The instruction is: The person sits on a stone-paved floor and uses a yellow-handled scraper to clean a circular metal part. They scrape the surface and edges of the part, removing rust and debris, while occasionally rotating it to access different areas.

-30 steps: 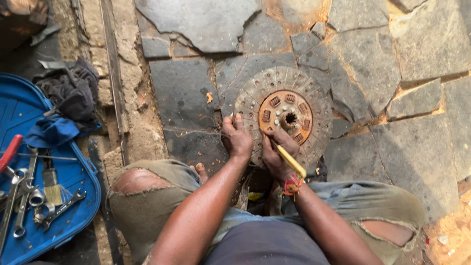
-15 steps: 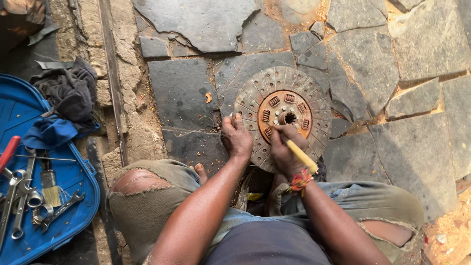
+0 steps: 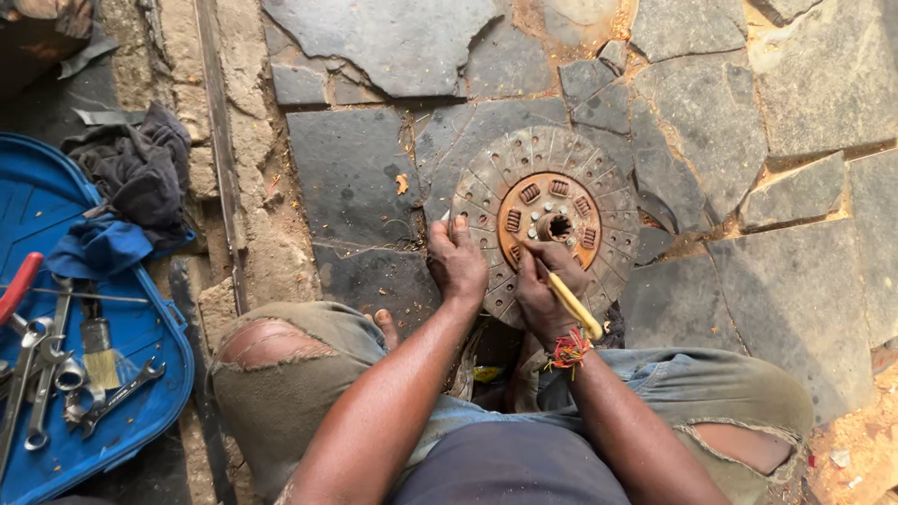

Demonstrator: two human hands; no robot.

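A round, rusty clutch disc (image 3: 552, 178) with a splined centre hole lies flat on dark stone paving. My left hand (image 3: 456, 264) rests on its near-left rim, fingers pressed down on the friction ring. My right hand (image 3: 545, 290) grips a yellow-handled tool (image 3: 572, 301), whose tip sits on the orange hub plate just below the centre hole. A red and yellow thread band is on my right wrist. I am crouched with both knees in torn trousers on either side.
A blue tray (image 3: 140, 337) at the left holds several spanners, a red-handled tool and a small brush. Dark and blue rags (image 3: 131, 187) lie at its far edge. A metal strip runs along a concrete ridge (image 3: 224, 187). Cracked stone slabs surround the disc.
My right hand with the yellow-handled tool has shifted slightly on the hub, the handle swinging a little. My left hand stays on the rim.
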